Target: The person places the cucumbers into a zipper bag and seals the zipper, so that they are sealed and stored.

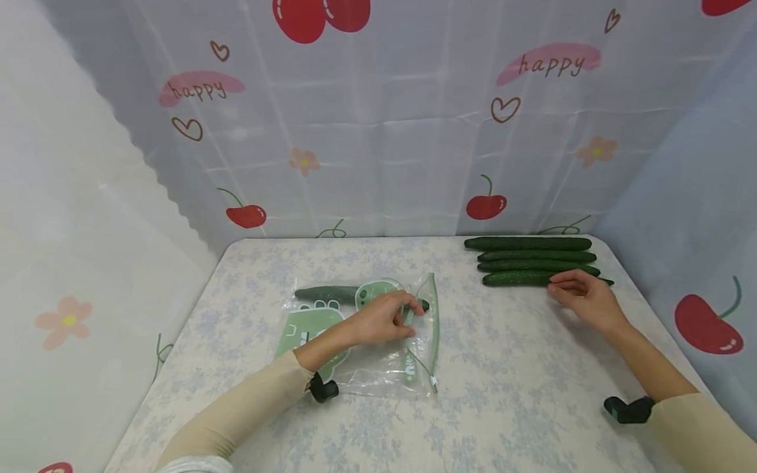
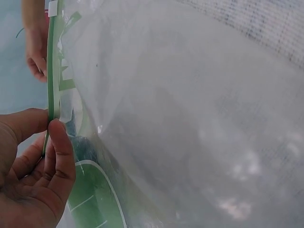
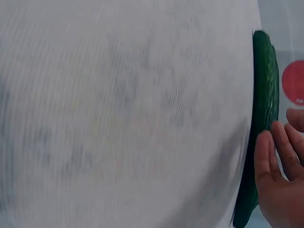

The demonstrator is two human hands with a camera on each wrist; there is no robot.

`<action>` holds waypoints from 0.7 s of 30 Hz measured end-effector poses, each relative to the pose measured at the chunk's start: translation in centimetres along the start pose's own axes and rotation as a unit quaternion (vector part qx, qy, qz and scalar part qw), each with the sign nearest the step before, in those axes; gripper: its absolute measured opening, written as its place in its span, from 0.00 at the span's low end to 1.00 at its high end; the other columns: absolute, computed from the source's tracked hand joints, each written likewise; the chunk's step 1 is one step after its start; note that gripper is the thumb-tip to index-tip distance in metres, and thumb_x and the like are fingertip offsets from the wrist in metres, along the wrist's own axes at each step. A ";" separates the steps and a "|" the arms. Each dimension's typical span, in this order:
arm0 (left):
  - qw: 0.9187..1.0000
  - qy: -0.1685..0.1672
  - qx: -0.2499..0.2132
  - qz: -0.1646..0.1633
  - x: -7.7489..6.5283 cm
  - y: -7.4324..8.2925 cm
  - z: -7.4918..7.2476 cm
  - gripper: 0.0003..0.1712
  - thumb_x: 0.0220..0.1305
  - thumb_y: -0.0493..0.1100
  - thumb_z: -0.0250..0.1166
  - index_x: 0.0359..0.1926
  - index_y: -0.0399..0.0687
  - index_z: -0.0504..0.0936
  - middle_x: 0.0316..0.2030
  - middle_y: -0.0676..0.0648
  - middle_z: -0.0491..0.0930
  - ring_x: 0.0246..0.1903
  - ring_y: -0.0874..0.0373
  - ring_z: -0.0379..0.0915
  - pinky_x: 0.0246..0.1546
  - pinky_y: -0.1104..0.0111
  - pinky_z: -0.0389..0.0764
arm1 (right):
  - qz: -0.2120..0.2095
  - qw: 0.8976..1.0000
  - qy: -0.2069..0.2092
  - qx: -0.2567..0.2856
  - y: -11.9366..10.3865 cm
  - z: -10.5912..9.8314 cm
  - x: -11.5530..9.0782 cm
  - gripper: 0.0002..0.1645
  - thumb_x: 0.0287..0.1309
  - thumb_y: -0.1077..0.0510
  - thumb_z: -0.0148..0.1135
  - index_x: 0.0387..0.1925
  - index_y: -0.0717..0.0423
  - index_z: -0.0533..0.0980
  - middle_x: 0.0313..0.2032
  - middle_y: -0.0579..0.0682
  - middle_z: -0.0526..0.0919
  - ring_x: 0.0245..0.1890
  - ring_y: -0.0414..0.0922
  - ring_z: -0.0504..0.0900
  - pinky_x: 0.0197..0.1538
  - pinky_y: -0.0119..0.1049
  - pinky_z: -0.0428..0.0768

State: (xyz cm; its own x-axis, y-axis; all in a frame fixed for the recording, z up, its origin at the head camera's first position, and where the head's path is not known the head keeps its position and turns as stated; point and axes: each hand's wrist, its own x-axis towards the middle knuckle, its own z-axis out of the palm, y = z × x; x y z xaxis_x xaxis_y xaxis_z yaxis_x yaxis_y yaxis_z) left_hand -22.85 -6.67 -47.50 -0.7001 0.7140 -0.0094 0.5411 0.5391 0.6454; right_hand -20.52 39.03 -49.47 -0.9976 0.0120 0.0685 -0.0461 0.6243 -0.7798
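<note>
We see table (image 1: 503, 407), blue-patterned, spread below both hands. Clear bag (image 1: 384, 371) with green print, lying under left hand (image 1: 386, 318), which pinches bag's green strip (image 2: 51, 80) between thumb and finger. Four cucumbers (image 1: 535, 255) in row, at and beyond right hand (image 1: 588, 302); fingers fairly straight by nearest one, contact we cannot tell. Lone cucumber (image 1: 328, 293) inside bag, just beyond left hand. White slider (image 1: 434, 380) nearer us than pinch.
</note>
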 end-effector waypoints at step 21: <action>1.000 0.002 -0.004 0.009 -0.2 0.0 -0.1 0.21 0.67 0.40 0.77 0.60 0.47 0.84 0.56 0.48 0.84 0.30 0.71 0.78 0.39 0.75 0.80 | 0.116 0.984 0.084 -0.109 6.5 -5.6 0.5 0.39 0.77 0.44 0.57 0.73 0.70 0.67 0.71 0.78 0.68 0.69 0.77 0.68 0.51 0.52 0.75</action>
State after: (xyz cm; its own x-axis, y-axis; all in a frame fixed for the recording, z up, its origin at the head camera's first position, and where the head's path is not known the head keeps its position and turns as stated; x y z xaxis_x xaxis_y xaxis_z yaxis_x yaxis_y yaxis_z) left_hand -22.72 -6.83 -47.43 -0.6924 0.7215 0.0047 0.5493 0.5229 0.6518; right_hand -21.00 47.46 -50.99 -0.9563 0.2915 0.0216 0.2118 0.7419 -0.6362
